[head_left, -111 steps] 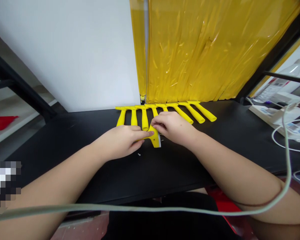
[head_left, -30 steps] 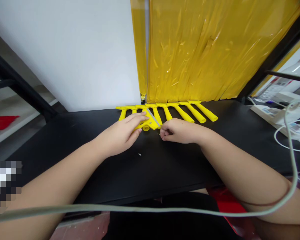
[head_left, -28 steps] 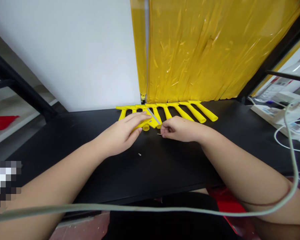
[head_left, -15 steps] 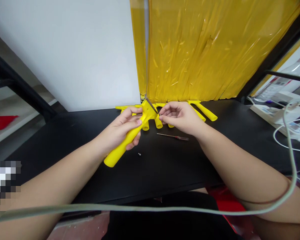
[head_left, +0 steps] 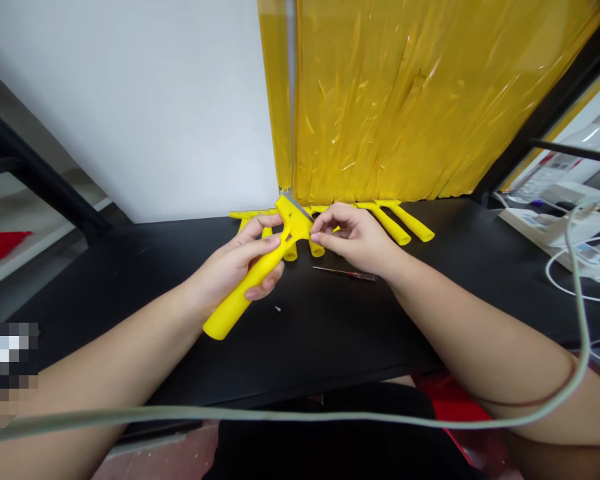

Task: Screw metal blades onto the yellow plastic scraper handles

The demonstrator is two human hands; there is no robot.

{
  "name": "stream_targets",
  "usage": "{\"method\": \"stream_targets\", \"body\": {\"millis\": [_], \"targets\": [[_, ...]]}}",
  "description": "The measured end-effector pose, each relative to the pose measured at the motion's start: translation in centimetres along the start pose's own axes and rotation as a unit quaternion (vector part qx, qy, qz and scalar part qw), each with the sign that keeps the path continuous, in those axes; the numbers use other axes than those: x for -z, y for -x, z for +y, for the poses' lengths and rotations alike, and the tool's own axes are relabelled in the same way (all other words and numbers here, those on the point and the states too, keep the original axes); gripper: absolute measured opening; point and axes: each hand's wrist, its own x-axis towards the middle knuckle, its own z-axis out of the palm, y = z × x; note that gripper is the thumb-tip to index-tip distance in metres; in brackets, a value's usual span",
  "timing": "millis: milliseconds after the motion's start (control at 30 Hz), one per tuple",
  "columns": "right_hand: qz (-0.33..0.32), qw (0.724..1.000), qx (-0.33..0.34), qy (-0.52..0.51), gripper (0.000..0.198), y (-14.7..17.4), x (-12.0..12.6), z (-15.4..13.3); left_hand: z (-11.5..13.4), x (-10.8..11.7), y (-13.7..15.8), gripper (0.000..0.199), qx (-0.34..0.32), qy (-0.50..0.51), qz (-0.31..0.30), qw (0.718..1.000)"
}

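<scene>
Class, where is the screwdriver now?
In the head view, the screwdriver lies on the black tabletop, just below the right hand, right of the small screw.

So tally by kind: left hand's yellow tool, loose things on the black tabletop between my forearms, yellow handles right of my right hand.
Yellow long-handled tool with grey edge: 1
Thin metal-shafted screwdriver: 1
Small silvery screw: 1
Long yellow handles right of the right hand: 2
Total: 5

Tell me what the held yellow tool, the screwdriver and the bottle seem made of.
Yellow tool: probably moulded plastic, smooth and evenly coloured; its edge strip looks like grey metal.
Screwdriver: thin, faintly shiny shaft, likely metal; the handle looks like translucent reddish plastic.
Bottle: likely clear plastic, being see-through and ribbed.
</scene>
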Motion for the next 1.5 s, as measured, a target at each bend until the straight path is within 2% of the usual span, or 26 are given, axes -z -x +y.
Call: {"method": "stream_targets", "body": {"millis": [233, 333, 433, 533, 567, 633, 700, 767, 833, 900, 1033, 1100, 1500], "targets": [[-0.048, 0.983, -0.134, -0.116, 0.044, 0.0, -0.2, 0.2, 0.3, -0.9, 0.3, 0.034, 0.000, -0.006, 0.015, 1.000], [-0.049, 0.976, -0.163, -0.137, 0.048, 0.0, -0.3, 0.8, 0.1, -0.8, 0.1, 0.035, 0.017, -0.011, 0.012, 1.000], [-0.047, 0.981, -0.172, -0.072, 0.048, -0.1, 0.5, 1.0, -0.2, -0.5, -0.2, 0.041, 0.046, -0.022, 0.025, 0.998], [-0.108, 0.974, -0.171, 0.105, 0.043, -0.2, 2.4, 0.3, -0.3, 0.1, -0.5, 0.047, 0.056, -0.033, 0.057, 0.996], [-0.154, 0.955, -0.179, 0.180, 0.037, -0.2, 3.0, 0.0, -0.3, 0.3, -0.6, 0.047, 0.052, -0.035, 0.068, 0.996], [-0.253, 0.891, -0.226, 0.302, 0.029, -0.3, 4.0, -0.7, -0.3, 0.7, -0.7, 0.047, 0.030, -0.037, 0.090, 0.995], [-0.326, 0.832, -0.264, 0.362, 0.021, -0.2, 4.5, -1.2, -0.2, 1.1, -0.8, 0.046, 0.006, -0.041, 0.107, 0.993], [-0.363, 0.810, -0.268, 0.375, 0.014, -0.2, 4.6, -1.4, -0.3, 1.2, -0.8, 0.044, -0.011, -0.047, 0.117, 0.992], [-0.373, 0.817, -0.251, 0.362, 0.010, -0.2, 4.5, -1.3, -0.4, 1.2, -0.8, 0.042, -0.019, -0.060, 0.122, 0.991], [-0.362, 0.839, -0.229, 0.335, 0.012, -0.1, 4.4, -1.2, -0.5, 1.2, -0.8, 0.040, -0.029, -0.075, 0.130, 0.988], [-0.274, 0.905, -0.189, 0.265, 0.012, 0.0, 3.9, -1.1, -0.7, 1.2, -0.9, 0.040, -0.051, -0.093, 0.141, 0.984], [-0.246, 0.920, -0.197, 0.234, 0.011, 0.2, 3.5, -1.0, -0.7, 1.1, -0.9, 0.040, -0.053, -0.096, 0.134, 0.985], [-0.227, 0.928, -0.223, 0.191, 0.012, 0.4, 2.9, -0.8, -0.7, 0.5, -0.7, 0.040, -0.058, -0.097, 0.110, 0.988]]}}
